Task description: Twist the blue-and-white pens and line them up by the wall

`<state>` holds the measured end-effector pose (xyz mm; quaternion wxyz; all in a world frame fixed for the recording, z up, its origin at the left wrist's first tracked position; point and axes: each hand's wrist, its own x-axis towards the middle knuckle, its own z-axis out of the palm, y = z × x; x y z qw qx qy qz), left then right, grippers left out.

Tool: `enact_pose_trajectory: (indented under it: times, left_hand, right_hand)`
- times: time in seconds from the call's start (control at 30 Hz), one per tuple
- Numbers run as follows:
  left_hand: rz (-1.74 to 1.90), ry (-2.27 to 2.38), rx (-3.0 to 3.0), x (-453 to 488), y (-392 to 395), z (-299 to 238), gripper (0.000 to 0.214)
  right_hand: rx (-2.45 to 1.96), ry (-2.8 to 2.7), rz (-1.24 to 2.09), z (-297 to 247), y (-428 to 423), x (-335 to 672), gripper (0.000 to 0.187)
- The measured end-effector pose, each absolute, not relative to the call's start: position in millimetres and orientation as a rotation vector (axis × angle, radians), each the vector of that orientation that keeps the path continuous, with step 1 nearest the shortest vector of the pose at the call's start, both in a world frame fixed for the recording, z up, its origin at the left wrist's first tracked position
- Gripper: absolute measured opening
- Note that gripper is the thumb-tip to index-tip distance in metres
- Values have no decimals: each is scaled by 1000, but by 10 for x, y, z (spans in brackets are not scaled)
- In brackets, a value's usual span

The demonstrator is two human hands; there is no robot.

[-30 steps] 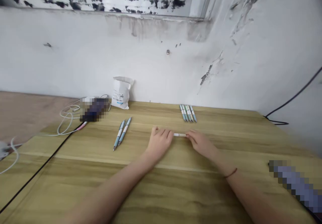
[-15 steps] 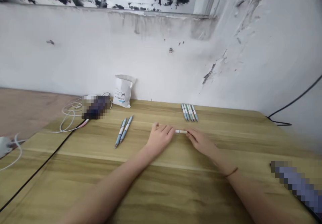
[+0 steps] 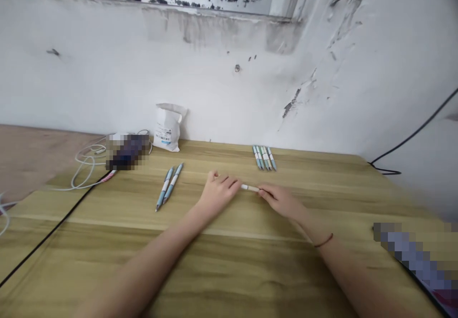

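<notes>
A white pen (image 3: 249, 188) lies across the wooden tabletop (image 3: 229, 270), and its ends disappear into my two hands. My left hand (image 3: 218, 193) has its fingertips against the pen's left end, palm down. My right hand (image 3: 281, 201) has its fingers over the right end. Both hands rest on the wood. Up and to the left of my left hand lie two blue-and-white pens (image 3: 168, 187), side by side. A tight row of several similar pens (image 3: 264, 158) lies near the wall, beyond the white pen.
A white paper bag (image 3: 167, 128) stands against the wall. Beside it is a pixelated dark object (image 3: 127, 152) with tangled white cables (image 3: 84, 170). A black cable (image 3: 53, 227) crosses the table's left side. Another pixelated object (image 3: 411, 256) lies at the right.
The white pen now tilts slightly, its right end lower in the view. My hands stay on it, and the whole scene has shifted slightly left in the view.
</notes>
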<state>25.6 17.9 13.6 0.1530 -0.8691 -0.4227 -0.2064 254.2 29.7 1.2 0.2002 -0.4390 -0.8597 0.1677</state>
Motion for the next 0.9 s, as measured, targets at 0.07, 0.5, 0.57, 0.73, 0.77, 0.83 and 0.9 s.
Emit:
enact_pose_trajectory:
  times: [0.07, 0.5, 0.57, 0.73, 0.77, 0.83, 0.9]
  left_hand:
    - [-575, -1199, -2524, 285, 172, 120, 23]
    - [-455, -1487, -2653, 305, 165, 148, 25]
    - [-469, -1406, -2639, 298, 188, 117, 20]
    - [-534, -1168, -2672, 367, 184, 21, 31]
    - [-525, -1176, -2675, 380, 177, 12, 31]
    - [-521, -1206, -2677, 389, 163, 9, 29]
    - [-537, -1211, -2688, 381, 149, 21, 29]
  right_hand:
    - [-1247, -2392, 327, -35, 316, 2561, 28]
    - [-1148, -2403, -197, -46, 277, 2549, 24]
    - [-1132, -2354, -138, -61, 270, 2509, 22]
    - [-1122, -2216, 31, -91, 226, 2396, 18]
    - [-1124, -2194, 78, -86, 213, 2378, 16]
    - [-1166, -2144, 200, -69, 190, 2349, 20]
    - [-1222, -2116, 347, -56, 176, 2329, 23]
